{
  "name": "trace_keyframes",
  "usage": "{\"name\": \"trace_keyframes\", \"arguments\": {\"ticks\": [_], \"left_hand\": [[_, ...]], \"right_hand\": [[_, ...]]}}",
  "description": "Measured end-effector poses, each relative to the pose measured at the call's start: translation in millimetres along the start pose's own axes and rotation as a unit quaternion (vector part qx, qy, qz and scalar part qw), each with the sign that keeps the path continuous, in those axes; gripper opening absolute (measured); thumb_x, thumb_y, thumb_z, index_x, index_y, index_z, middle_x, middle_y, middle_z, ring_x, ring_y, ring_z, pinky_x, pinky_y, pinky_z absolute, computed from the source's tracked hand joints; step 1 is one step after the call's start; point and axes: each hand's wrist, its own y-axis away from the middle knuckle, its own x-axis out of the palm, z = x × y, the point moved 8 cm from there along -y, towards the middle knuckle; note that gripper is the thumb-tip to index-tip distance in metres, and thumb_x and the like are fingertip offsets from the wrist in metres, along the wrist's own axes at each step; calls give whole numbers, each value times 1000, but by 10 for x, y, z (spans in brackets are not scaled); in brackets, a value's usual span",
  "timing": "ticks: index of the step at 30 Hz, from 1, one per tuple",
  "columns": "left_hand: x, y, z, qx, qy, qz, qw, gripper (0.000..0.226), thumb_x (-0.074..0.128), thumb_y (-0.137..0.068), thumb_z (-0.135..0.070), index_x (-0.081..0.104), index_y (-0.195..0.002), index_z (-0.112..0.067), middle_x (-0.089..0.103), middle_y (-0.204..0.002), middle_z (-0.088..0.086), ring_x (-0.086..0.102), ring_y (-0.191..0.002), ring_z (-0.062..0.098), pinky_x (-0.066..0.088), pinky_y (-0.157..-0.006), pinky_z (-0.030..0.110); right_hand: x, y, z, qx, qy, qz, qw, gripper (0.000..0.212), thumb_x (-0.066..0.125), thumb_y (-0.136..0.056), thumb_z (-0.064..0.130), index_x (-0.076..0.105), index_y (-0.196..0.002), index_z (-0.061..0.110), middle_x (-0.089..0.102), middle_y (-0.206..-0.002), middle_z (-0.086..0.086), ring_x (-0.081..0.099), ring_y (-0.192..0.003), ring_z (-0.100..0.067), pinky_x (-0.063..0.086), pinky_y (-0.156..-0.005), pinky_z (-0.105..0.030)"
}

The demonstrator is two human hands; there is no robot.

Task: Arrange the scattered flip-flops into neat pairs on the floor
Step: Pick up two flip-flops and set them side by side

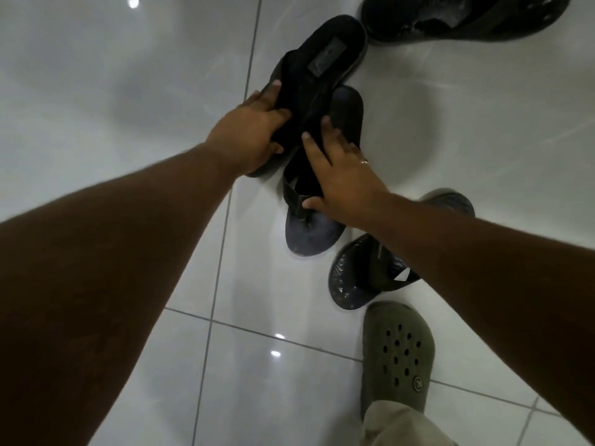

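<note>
We see both bare arms reaching down over a glossy white tiled floor (96, 91). The left hand (249, 136) grips a black flat flip-flop with a grey heel label (325, 59) at its strap end, fingers (272, 91) curled around its edge. The right hand (346, 185) lies flat on a dark blue-soled flip-flop with black straps (309, 236), fingers spread, the thumb touching the strap; a ring sits on one finger. These two flip-flops overlap, the black one lying partly over the blue one. A second dark blue-soled flip-flop (354, 275) lies just beside, partly under the right forearm. A dark worn sandal (460, 17) sits at the top edge. An olive green perforated clog (397, 352) covers the person's foot, below a beige trouser leg (396, 426).
</note>
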Motion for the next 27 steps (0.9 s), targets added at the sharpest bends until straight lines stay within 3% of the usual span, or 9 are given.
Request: {"name": "trace_keyframes", "arguments": {"ticks": [4, 6, 8, 12, 27], "left_hand": [[51, 101, 39, -25, 19, -12, 999, 43, 66, -85, -28, 55, -123, -14, 1, -166, 8, 60, -110, 47, 51, -96, 51], [195, 247, 40, -42, 18, -3, 999, 36, 67, -84, -31, 58, -111, -9, -5, -165, 8, 55, -117, 49, 50, -95, 52], [411, 450, 43, -66, 40, 13, 997, 33, 67, -84, -31, 60, -105, -6, -5, -165, 11, 35, -135, 52, 45, -102, 56], [804, 746, -68, -86, 56, 39, 994, 29, 60, -89, -33, 62, -104, -8, 0, -165, 12, 14, -142, 56, 29, -113, 61], [830, 844, -122, -108, 89, 44, 989, 34, 58, -90, -40, 58, -113, -15, 3, -166, 6, 21, -142, 54, 38, -108, 62]], "right_hand": [[162, 24, -146, 6, 70, 25, 997, 91, 49, -87, 62, 12, -153, 12, -2, -161, -24, 2, -149, -38, 7, -122, -49], [187, 128, -311, 15, 71, 32, 997, 85, 45, -90, 60, 13, -153, 13, -5, -161, -24, 0, -149, -38, 5, -121, -49], [196, 260, -495, 29, 69, 34, 997, 80, 43, -92, 57, 12, -153, 15, -7, -161, -23, -2, -150, -38, 3, -121, -49], [204, 382, -671, 54, 50, 34, 997, 78, 48, -91, 55, 12, -153, 25, -11, -163, -12, -9, -149, -36, 3, -118, -59], [331, 263, -316, -57, 72, 71, 993, 69, 54, -91, 48, 27, -150, 29, -12, -163, -11, -11, -149, -37, 6, -120, -56]]}}
